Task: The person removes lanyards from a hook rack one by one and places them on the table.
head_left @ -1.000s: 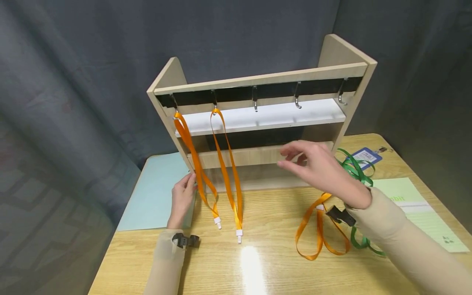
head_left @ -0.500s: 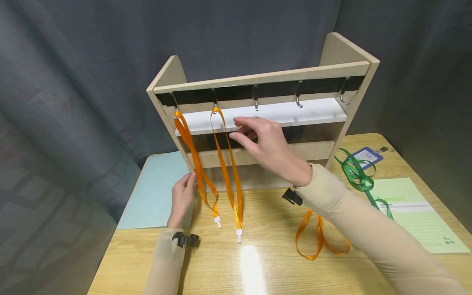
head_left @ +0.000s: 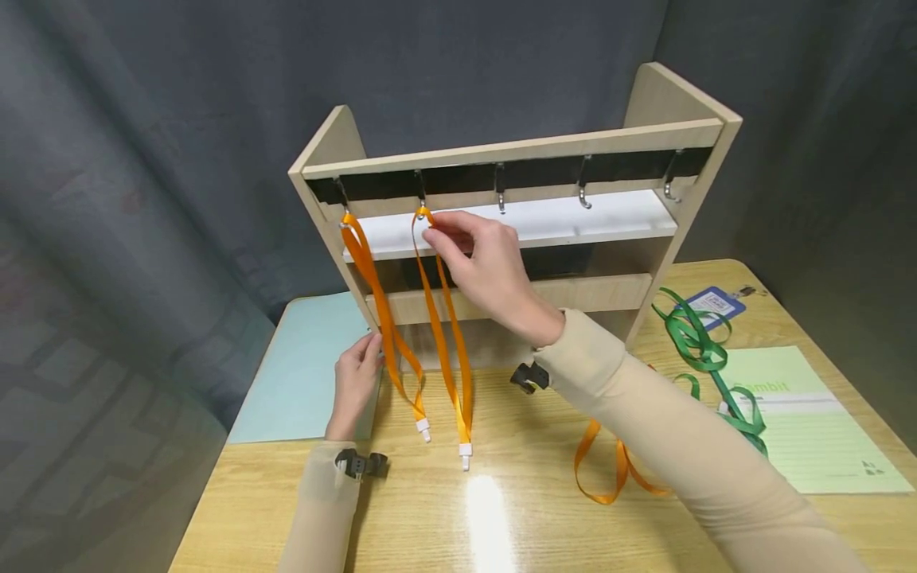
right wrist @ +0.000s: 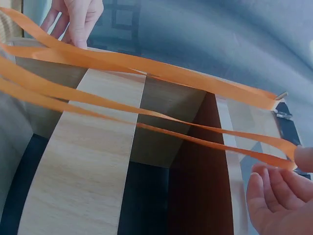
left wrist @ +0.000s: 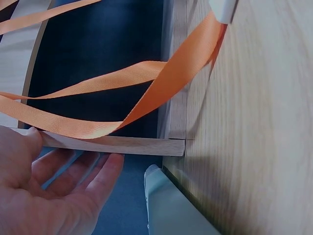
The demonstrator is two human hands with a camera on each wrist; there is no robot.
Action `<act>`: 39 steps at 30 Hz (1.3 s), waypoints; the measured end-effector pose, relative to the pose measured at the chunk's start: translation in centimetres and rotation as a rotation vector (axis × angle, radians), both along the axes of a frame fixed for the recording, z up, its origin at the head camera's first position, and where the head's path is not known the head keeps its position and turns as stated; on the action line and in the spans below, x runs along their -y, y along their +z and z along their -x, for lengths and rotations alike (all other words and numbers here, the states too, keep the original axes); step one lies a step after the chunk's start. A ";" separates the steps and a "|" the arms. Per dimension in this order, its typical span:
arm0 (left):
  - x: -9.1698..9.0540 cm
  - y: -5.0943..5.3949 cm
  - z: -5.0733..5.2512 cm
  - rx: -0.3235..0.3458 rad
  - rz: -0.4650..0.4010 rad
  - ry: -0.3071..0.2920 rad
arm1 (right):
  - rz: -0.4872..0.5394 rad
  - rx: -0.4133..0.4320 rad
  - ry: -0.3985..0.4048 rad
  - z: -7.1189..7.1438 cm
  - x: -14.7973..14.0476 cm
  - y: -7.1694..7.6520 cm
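Presently, the inner orange lanyard (head_left: 434,318) hangs looped from the second hook (head_left: 421,187) from the left, white clip (head_left: 466,451) lowermost; the right hand (head_left: 494,267) pinches its top between thumb and fingers. Left of it: the outer orange lanyard (head_left: 385,310), on the leftmost hook (head_left: 342,191). The left hand (head_left: 354,386) holds the left side panel (left wrist: 146,145) of the wooden rack (head_left: 623,293), thumb in front, fingers against the outer face. Tally: two hooks bearing lanyards; three hooks (head_left: 501,195) farther right bearing none. On the table (head_left: 423,517), right, unhung: the loose orange lanyard (head_left: 621,469), partly hidden by the right forearm (head_left: 680,446); tangled green lanyards (head_left: 705,364), number unclear. Far right: one blue badge holder (head_left: 712,306). Right: one pale-green notepad (head_left: 817,446). Left: one light-blue folder or sheet (head_left: 308,366).
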State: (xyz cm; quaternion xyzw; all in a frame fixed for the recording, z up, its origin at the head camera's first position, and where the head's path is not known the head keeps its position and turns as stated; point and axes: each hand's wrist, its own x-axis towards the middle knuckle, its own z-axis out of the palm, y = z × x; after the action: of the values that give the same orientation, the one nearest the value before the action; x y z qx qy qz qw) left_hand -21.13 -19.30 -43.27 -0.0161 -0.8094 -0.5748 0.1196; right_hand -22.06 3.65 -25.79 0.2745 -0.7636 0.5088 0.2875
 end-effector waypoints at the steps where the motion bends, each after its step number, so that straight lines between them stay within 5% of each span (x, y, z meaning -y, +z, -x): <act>1: 0.1 -0.4 0.3 0.001 -0.005 0.001 | 0.008 0.007 -0.004 0.0 0.1 0.1; 4: 0.7 -2.0 1.3 0.001 -0.025 0.003 | 0.047 0.033 -0.003 -0.1 0.1 0.2; 7: 0.7 -2.4 1.5 -0.008 -0.017 -0.001 | 0.096 0.036 0.007 -0.4 0.0 0.3; 13: 0.5 -2.1 1.4 -0.020 -0.020 -0.011 | 0.150 -0.009 0.086 -1.8 -0.2 0.8; 17: 0.0 -0.5 0.5 -0.002 -0.029 -0.020 | 0.170 -0.048 0.141 -3.0 -0.6 1.9; 20: 0.1 -0.6 0.6 0.012 -0.030 -0.014 | 0.178 -0.075 0.192 -4.1 -1.3 3.0; 23: 0.6 -2.1 1.5 0.020 -0.028 -0.007 | 0.167 -0.103 0.232 -4.8 -2.1 4.0; 39: 0.7 -2.0 1.0 0.001 -0.020 0.015 | 0.027 -0.257 0.213 -4.9 -6.5 7.3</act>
State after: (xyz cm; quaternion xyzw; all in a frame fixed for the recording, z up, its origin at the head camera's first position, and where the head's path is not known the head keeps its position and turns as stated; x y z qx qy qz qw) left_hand -22.17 -19.99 -45.23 -0.0088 -0.8037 -0.5820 0.1238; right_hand -17.13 10.15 -18.47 0.4127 -0.6804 0.5072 0.3308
